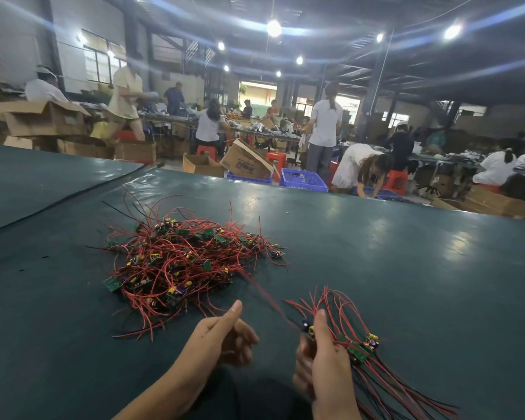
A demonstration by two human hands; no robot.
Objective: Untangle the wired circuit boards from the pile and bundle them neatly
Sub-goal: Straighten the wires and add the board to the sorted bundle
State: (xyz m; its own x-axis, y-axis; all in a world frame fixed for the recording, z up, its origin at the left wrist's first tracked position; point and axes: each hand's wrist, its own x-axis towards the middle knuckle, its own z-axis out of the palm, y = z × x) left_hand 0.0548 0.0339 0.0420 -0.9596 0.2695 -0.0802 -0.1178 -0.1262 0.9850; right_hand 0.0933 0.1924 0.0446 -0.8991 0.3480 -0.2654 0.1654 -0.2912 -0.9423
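A tangled pile point(182, 262) of small green circuit boards with red and black wires lies on the dark green table point(391, 268), left of centre. My right hand point(322, 362) grips a bundle of boards point(359, 348) whose wires fan out up and down. One more board point(307, 325) sits at my right thumb, and its blurred red wire point(264, 294) stretches back to the pile. My left hand point(225, 338) hovers near the table's front with thumb raised and fingers curled; whether it pinches a wire is unclear.
Beyond the table's far edge stand cardboard boxes point(246, 162), blue crates point(303, 178) and red stools. Several people work at other tables in the hall. A seam in the table cover point(73, 195) runs at the left.
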